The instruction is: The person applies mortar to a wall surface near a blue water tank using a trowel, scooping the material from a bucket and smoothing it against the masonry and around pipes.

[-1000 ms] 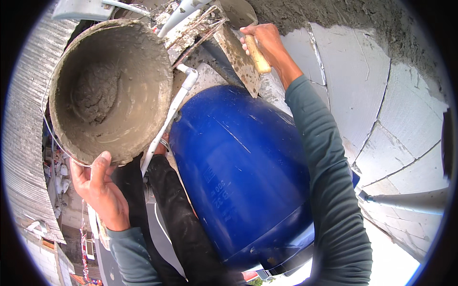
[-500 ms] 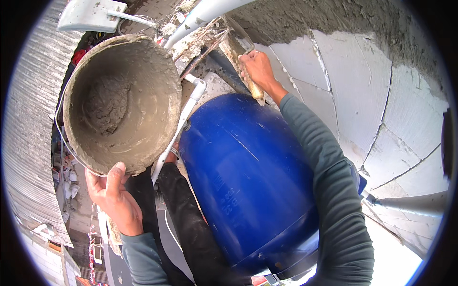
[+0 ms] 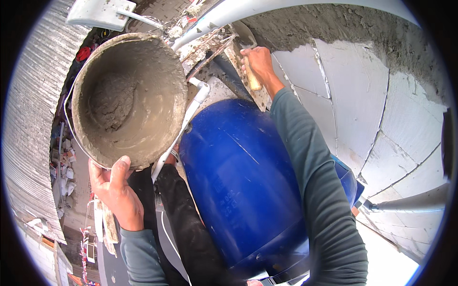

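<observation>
In upper left, prob. heavy bucket [image 3: 160,90] is gripped at lower rim [image 3: 144,163] by L hand [image 3: 117,194]; trowel handle [image 3: 253,77], by R hand [image 3: 260,66].

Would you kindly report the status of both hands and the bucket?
Left hand gripping bucket by rim. Right hand gripping wooden-handled trowel. Grey mortar inside bucket. Blue drum partly behind right sleeve.

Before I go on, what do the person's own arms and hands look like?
The grey-green fabric left sleeve and matching, heavily creased right sleeve reach toward the wrists. The bare left hand and bare right hand wear no gloves.
</observation>
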{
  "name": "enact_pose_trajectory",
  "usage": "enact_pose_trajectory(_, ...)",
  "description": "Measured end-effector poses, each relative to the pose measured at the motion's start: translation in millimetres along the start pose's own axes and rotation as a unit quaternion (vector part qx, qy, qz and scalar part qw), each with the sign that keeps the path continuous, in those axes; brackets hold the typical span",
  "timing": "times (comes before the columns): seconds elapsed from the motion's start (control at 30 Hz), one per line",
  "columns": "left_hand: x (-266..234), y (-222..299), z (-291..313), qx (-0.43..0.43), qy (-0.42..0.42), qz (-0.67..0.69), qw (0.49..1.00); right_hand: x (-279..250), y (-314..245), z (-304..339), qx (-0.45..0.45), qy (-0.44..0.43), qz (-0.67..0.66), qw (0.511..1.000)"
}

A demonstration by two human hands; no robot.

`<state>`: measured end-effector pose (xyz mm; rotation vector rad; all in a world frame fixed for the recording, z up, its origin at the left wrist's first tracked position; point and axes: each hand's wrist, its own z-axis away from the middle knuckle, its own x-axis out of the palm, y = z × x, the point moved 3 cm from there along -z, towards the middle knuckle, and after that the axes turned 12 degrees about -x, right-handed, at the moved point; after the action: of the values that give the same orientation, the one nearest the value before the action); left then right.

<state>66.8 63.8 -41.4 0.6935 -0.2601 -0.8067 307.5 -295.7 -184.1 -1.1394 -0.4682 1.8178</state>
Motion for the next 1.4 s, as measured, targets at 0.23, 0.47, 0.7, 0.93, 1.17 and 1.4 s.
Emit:
enact_pose_trajectory(0.23,-6,0,3,-0.020,0.007,0.001,1.000,-38,-18,26,-0.028,-0.071,0.003,0.997)
enact_pose_trajectory(0.47,-5,1,2,-0.008,0.005,0.001,1.000,-54,-16,46,-0.005,-0.094,0.012,0.996)
enact_pose_trajectory(0.7,-7,4,-1,-0.002,0.020,0.044,0.999,-37,-30,74,-0.013,-0.121,0.111,0.986)
enact_pose_trajectory(0.93,-2,49,-35,0.057,-0.004,0.027,0.998,-53,-31,54,-0.124,-0.091,0.311,0.938)
enact_pose_trajectory(1.17,84,53,-174,0.328,0.039,-0.204,0.922,-48,2,4,-0.156,-0.099,0.270,0.945)
enact_pose_trajectory(1.4,185,31,-273,0.278,-0.054,-0.256,0.924,-5,-57,-1,-0.017,-0.136,0.344,0.929)
